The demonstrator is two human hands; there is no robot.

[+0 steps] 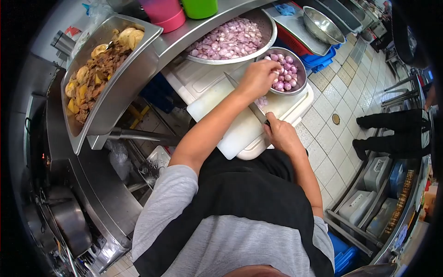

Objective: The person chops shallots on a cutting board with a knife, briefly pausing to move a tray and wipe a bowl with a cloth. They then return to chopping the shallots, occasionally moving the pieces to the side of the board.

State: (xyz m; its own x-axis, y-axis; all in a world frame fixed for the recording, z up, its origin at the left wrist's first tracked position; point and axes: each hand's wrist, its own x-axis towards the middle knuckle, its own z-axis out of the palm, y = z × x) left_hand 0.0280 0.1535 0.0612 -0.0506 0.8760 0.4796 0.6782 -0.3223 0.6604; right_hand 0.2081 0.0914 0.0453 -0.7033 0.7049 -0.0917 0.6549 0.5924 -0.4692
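Note:
My left hand [260, 78] reaches over the near left rim of a steel bowl [302, 76] of whole peeled shallots [288, 76]. Its fingertips are bent in among the shallots, and what they hold is hidden. In my right hand [280, 133] is the handle of a knife [258, 112], whose blade lies across the white cutting board [230, 131] and passes under my left forearm. Some sliced shallot [261, 101] rests on the board beside the blade. Beyond the board, a large steel bowl [271, 34] holds many shallot pieces [228, 39].
At the left, a deep steel tray [108, 69] holds cooked food. Pink [168, 21] and green [198, 7] containers stand on the steel ledge. An empty metal bowl [323, 25] sits at the upper right. A person in dark trousers [394, 131] stands on the right.

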